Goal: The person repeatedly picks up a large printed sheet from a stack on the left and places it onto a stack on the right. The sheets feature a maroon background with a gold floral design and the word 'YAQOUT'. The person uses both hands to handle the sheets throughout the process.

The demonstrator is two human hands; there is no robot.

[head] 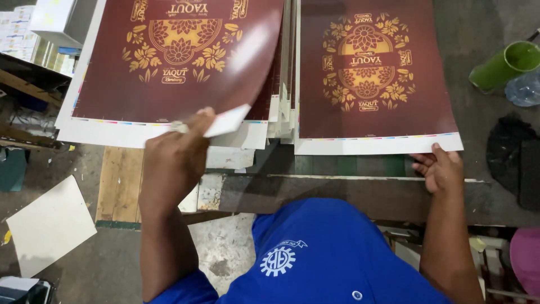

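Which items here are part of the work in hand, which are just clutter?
In hand:
left hand lifting top maroon printed sheet
right hand at right sheet stack

Lying about:
green cup
plastic bottle
loose white card
stacked boxes

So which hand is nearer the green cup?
Right. The right hand rests at the right printed sheet's bottom corner, below-left of the green cup; the left hand lifts the far left sheet.

left hand [174, 155] lifting maroon sheet [185, 62], right hand [441, 169]
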